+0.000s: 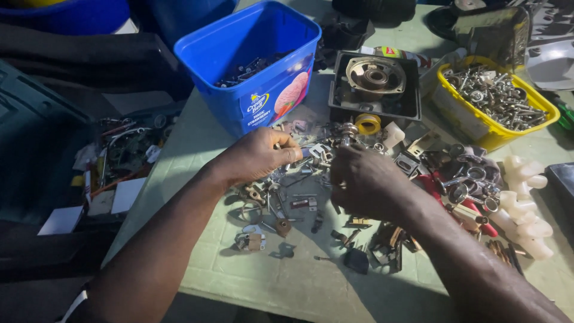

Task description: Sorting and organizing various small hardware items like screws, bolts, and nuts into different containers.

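Head cam: we're looking straight down at both hands over a scatter of small metal bits (299, 197) on the pale green table (287, 281).
Left hand (257, 157): fingers pressed together, pinching a small metal piece (286, 148) at thumb and forefinger.
Right hand (362, 182): curled, knuckles up; fingertips hidden, so we can't tell what it grips.
Where the piece is: between the hands, just above the pile's middle.
Doing it well: we'd keep it low over the pile and hold it firmly, since tiny parts vanish fast.
Further out: blue tub (251, 60) far left, motor housing (375, 81) behind, yellow tub of screws (493, 98) far right, white plastic knobs (526, 203) right.
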